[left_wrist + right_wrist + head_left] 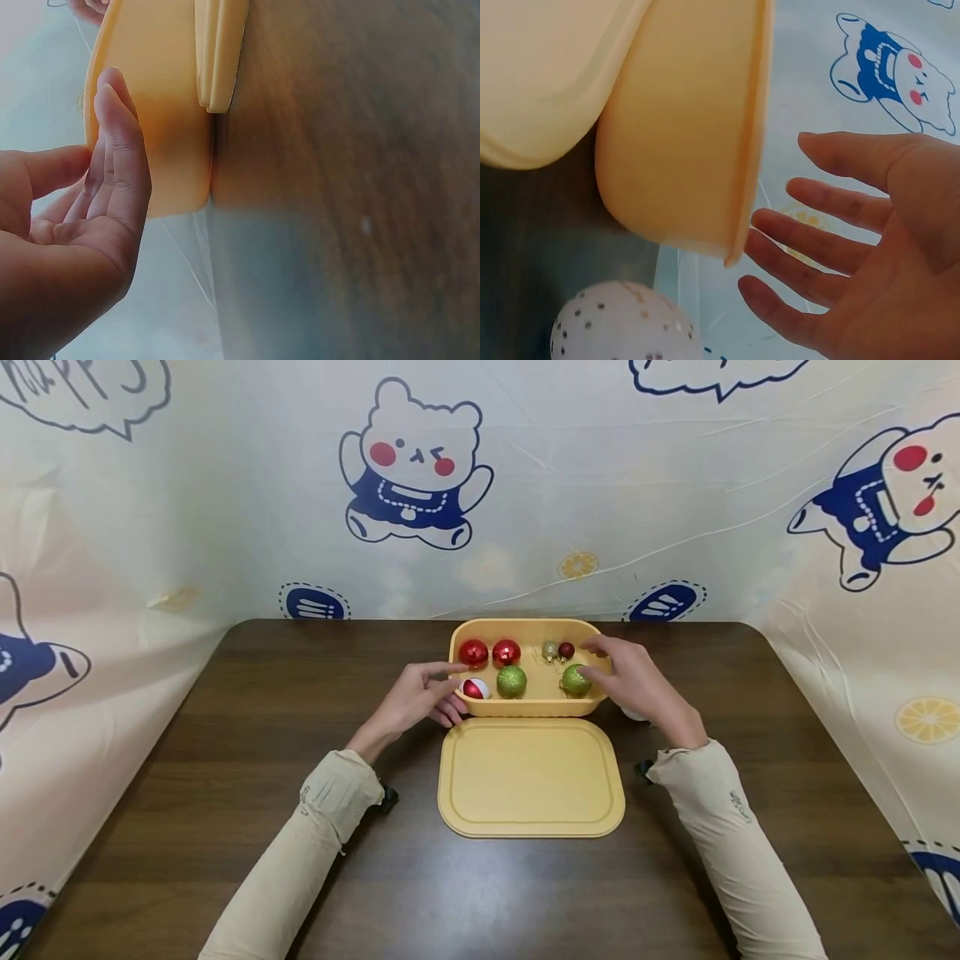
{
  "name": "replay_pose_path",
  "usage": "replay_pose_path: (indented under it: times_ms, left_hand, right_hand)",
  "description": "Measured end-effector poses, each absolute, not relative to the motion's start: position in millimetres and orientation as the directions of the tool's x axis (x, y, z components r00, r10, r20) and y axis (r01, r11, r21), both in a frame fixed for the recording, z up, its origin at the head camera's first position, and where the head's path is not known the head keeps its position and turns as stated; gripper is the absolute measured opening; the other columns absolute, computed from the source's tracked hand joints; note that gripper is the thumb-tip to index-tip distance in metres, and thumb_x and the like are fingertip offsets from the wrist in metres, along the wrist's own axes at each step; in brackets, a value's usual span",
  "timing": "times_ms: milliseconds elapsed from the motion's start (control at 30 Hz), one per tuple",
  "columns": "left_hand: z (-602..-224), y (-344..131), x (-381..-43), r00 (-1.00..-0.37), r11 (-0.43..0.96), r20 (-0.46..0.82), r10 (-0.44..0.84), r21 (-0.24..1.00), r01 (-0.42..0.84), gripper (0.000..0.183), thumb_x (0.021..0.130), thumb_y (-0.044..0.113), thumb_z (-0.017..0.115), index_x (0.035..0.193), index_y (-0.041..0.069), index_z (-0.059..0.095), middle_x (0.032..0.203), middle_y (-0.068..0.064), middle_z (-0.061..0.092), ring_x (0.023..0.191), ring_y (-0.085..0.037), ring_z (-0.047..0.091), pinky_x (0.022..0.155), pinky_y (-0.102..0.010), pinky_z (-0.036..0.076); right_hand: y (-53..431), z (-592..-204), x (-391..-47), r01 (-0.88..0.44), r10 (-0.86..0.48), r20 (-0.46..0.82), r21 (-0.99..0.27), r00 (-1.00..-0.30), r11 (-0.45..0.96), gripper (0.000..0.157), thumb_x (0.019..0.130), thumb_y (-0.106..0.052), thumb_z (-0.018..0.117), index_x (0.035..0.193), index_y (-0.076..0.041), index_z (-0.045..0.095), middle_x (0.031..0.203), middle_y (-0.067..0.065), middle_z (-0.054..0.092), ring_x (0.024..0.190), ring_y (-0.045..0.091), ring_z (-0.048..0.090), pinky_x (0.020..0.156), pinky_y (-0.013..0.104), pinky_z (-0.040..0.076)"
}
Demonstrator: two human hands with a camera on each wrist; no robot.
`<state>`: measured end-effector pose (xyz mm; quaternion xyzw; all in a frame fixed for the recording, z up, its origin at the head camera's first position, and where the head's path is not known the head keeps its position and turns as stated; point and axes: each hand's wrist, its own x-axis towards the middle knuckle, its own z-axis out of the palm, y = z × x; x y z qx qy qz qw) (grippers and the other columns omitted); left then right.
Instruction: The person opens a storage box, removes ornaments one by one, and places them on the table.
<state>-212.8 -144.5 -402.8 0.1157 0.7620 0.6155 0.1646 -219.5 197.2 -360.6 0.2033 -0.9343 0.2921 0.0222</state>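
Observation:
A yellow box holds several Christmas baubles: two shiny red ones, two glittery green ones, a red-and-white one, and a small pale gold one beside a small dark red one. My left hand is at the box's left end, thumb tip right at the rim, the other fingers nearly straight along the outer wall. At the right end, my right hand spreads its fingers, and the fingertips overlap the rim. In the right wrist view its palm shows nothing held.
A flat yellow lid lies on the dark wooden table, just in front of the box. A white speckled ball sits beside the box's right end, mostly hidden under my right hand in the head view. A printed curtain hangs behind.

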Motion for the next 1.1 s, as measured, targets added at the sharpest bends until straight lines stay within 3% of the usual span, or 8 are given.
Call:
replay_pose_path:
  times_ms: [200, 433, 767, 1100]
  left_hand:
    - [-402, -146, -212, -0.918, 0.219, -0.110, 0.380, 0.975, -0.026, 0.039, 0.106, 0.013, 0.050, 0.141, -0.002, 0.051, 0.086, -0.028, 0.070, 0.067, -0.030, 0.072, 0.062, -0.041, 0.062]
    - [-403, -146, -212, -0.919, 0.211, -0.110, 0.378, 0.977, -0.030, 0.038, 0.106, 0.011, 0.050, 0.141, -0.001, 0.052, 0.085, -0.027, 0.071, 0.068, -0.032, 0.072, 0.062, -0.041, 0.062]
    - [-403, -144, -212, -0.920, 0.204, -0.111, 0.375, 0.978, -0.035, 0.038, 0.105, 0.012, 0.050, 0.142, -0.001, 0.052, 0.085, -0.027, 0.071, 0.068, -0.033, 0.072, 0.062, -0.040, 0.062]
    - [-404, -143, -213, -0.919, 0.199, -0.110, 0.379, 0.979, -0.035, 0.039, 0.106, 0.012, 0.050, 0.142, -0.001, 0.051, 0.087, -0.029, 0.070, 0.067, -0.031, 0.072, 0.062, -0.040, 0.062]
  right_hand:
    - [187, -371, -223, -0.375, -0.374, 0.115, -0.529, -0.920, 0.761, 0.038, 0.097, -0.017, 0.066, 0.129, 0.001, 0.059, 0.125, 0.022, 0.062, 0.109, 0.036, 0.057, 0.094, 0.050, 0.048]
    - [180, -383, -226, -0.387, -0.386, 0.094, -0.432, -0.918, 0.815, 0.038, 0.095, -0.016, 0.068, 0.129, 0.000, 0.061, 0.118, 0.018, 0.066, 0.099, 0.032, 0.057, 0.092, 0.055, 0.045]
    - [177, -386, -226, -0.386, -0.387, 0.097, -0.457, -0.917, 0.801, 0.040, 0.088, -0.001, 0.067, 0.128, 0.002, 0.063, 0.128, 0.022, 0.062, 0.110, 0.032, 0.059, 0.098, 0.051, 0.050]
    - [176, -389, -227, -0.362, -0.370, 0.083, -0.486, -0.925, 0.796, 0.035, 0.090, -0.004, 0.069, 0.125, 0.004, 0.066, 0.127, 0.023, 0.063, 0.109, 0.031, 0.059, 0.096, 0.049, 0.051]
